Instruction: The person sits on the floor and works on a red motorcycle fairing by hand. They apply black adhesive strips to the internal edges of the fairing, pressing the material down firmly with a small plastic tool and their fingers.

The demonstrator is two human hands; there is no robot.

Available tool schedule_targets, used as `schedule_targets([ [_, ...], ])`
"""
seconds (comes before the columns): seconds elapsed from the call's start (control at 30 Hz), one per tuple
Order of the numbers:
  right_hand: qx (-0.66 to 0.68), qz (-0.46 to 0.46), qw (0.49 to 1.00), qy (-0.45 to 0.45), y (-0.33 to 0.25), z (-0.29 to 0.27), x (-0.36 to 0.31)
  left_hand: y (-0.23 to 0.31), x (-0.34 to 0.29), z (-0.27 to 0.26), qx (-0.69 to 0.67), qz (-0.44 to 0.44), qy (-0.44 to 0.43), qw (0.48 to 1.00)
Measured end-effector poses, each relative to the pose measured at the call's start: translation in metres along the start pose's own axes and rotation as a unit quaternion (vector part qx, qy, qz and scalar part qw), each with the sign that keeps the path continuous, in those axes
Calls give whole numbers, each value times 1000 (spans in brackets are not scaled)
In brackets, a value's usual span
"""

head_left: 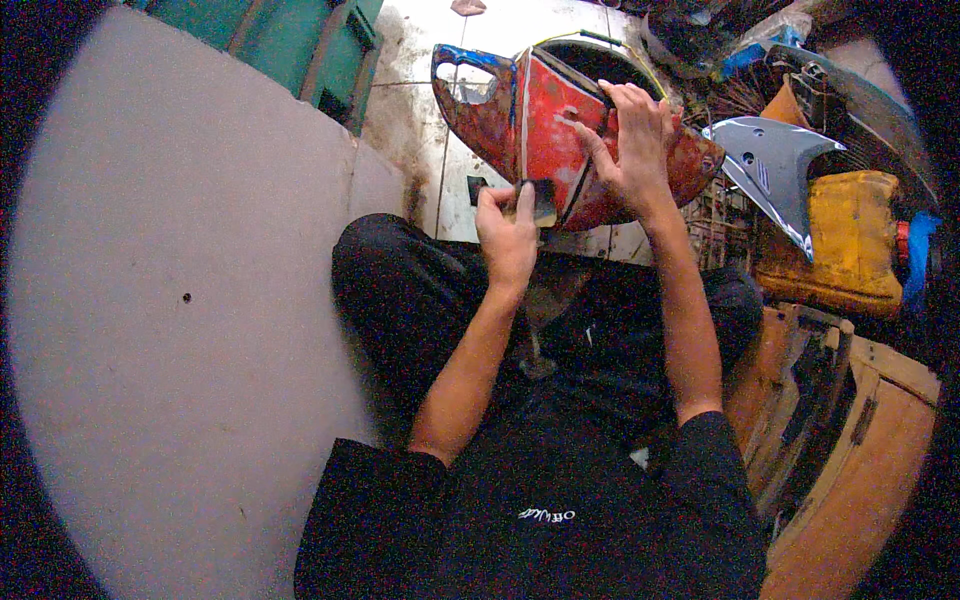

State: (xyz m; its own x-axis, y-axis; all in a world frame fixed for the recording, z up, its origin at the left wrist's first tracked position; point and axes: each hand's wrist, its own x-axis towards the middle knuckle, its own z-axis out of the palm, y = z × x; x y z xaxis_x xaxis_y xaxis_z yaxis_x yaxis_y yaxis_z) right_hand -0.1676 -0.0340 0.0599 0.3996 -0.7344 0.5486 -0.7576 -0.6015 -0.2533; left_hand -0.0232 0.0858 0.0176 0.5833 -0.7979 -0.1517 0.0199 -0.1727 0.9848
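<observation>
A red motorbike body panel (550, 110) with worn, scuffed paint lies across the floor ahead of my crossed legs. Dark lines run over it, and its left end has a blue-edged cut-out. My left hand (508, 238) is closed, thumb against fingers, on a small dark sheet that looks like sandpaper (543, 194), at the panel's near edge. Part of the sheet pokes out on the other side of the fingers. My right hand (636, 150) lies on the panel's right half, fingers stretched out toward its far edge and thumb spread apart.
To the right stand a grey fairing piece (765, 165), a dirty yellow jerrycan (845, 240) and a wooden frame (850, 430). A pale flat surface (190, 330) fills the left, with a green crate (300, 45) beyond it. Cables and clutter lie at the far right.
</observation>
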Motion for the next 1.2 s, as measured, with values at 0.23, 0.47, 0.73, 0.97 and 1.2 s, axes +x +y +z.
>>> schedule_targets([
  [0.23, -6, -1, 1000, 4, 4, -1, 0, 3, 1, 1, 34, 22, -10, 999],
  [0.47, -10, 4, 1000, 3, 1, -3, 2, 4, 3, 0, 82, 35, -3, 996],
  [0.73, -7, 7, 1000, 0, -1, -1, 0, -1, 3, -4, 61, -19, -13, 998],
  [0.97, -14, 14, 1000, 0, -4, -3, 2, 32, 43, 10, 47, 77, 4, 996],
  [1.2, 13, 6, 1000, 17, 1, 4, 0, 69, 80, 13, 147, 148, -35, 977],
])
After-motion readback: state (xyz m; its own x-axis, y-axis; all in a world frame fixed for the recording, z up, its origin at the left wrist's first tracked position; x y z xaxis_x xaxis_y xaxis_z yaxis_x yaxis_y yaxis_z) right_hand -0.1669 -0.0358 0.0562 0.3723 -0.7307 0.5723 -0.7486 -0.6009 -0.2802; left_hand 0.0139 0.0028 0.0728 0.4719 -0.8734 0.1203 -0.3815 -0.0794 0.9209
